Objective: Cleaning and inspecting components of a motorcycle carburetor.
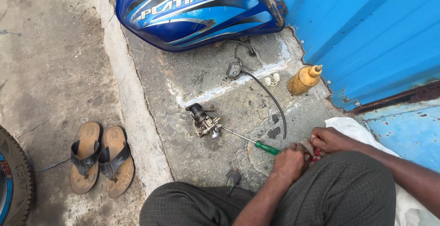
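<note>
I sit on the concrete with both hands together over my right knee. My left hand (289,162) is closed on a small grey and red rag (310,147). My right hand (332,140) grips the same rag from the other side. A green-handled screwdriver (267,148) lies on the ground just left of my left hand, its shaft pointing at a small metal carburettor (206,124) with a black rubber end. Neither hand touches the screwdriver or the carburettor.
A blue motorcycle fuel tank (197,10) lies at the top, beside a blue metal wall (366,33). A yellow oil bottle (303,80), a black hose (270,98), two white clips (272,79), a small black part (233,178), brown sandals (101,157), a tyre (13,180) and a white cloth (353,127) surround me.
</note>
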